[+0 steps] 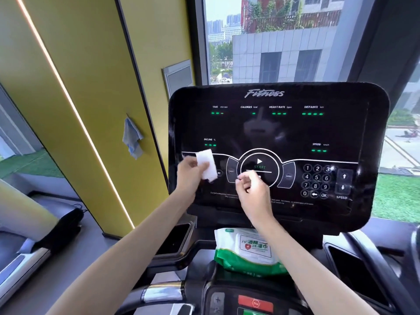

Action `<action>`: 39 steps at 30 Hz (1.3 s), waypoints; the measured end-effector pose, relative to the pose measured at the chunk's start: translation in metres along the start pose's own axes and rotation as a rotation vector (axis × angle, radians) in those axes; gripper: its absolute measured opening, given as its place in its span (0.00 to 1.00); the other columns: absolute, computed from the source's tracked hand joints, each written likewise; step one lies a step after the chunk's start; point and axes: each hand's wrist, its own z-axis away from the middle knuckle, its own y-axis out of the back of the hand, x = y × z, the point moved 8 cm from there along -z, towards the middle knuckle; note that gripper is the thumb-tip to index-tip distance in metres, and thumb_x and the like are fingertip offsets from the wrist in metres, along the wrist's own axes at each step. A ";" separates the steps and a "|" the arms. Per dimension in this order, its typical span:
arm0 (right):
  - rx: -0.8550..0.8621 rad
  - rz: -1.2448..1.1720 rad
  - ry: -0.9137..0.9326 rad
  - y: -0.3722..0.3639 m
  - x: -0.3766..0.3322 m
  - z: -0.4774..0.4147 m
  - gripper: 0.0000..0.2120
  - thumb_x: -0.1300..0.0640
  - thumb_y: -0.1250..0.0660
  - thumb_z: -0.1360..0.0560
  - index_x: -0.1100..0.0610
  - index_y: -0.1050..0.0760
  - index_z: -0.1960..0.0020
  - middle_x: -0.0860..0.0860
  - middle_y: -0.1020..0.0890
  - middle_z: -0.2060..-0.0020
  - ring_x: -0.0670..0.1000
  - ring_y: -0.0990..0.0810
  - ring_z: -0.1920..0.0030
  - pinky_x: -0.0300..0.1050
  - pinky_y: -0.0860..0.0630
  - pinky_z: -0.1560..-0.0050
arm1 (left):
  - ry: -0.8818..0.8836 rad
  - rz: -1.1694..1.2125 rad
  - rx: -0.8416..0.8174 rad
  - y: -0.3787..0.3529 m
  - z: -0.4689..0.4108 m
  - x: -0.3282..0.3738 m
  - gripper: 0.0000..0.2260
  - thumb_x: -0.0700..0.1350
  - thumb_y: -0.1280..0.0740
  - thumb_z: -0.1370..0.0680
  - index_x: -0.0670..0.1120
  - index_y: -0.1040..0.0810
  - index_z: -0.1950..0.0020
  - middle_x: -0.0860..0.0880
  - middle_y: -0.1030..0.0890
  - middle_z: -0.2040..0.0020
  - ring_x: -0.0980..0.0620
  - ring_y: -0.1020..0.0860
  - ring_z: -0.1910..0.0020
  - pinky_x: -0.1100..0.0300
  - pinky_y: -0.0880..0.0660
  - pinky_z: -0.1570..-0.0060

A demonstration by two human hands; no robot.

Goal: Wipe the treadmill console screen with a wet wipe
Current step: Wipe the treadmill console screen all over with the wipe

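Note:
The black treadmill console screen [277, 133] fills the middle of the view, with green readouts, a round START button and a number keypad. My left hand [189, 176] holds a folded white wet wipe [207, 164] up in front of the screen's lower left part. My right hand [253, 193] hovers just right of it, below the START button, fingers loosely curled and holding nothing. A green and white pack of wet wipes [247, 251] lies on the ledge under the console, partly hidden by my right forearm.
Black cup holders [176, 239] flank the pack. A red stop button [255, 303] sits at the bottom edge. A blue cloth [133, 138] hangs on the yellow wall to the left. A window lies behind the console.

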 end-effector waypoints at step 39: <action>0.043 0.767 0.170 0.026 0.065 0.037 0.24 0.58 0.51 0.22 0.66 0.38 0.29 0.60 0.37 0.29 0.53 0.41 0.27 0.48 0.51 0.27 | -0.533 -0.511 0.376 -0.017 -0.019 0.023 0.05 0.36 0.41 0.21 0.38 0.26 0.48 0.42 0.26 0.54 0.49 0.29 0.63 0.54 0.30 0.66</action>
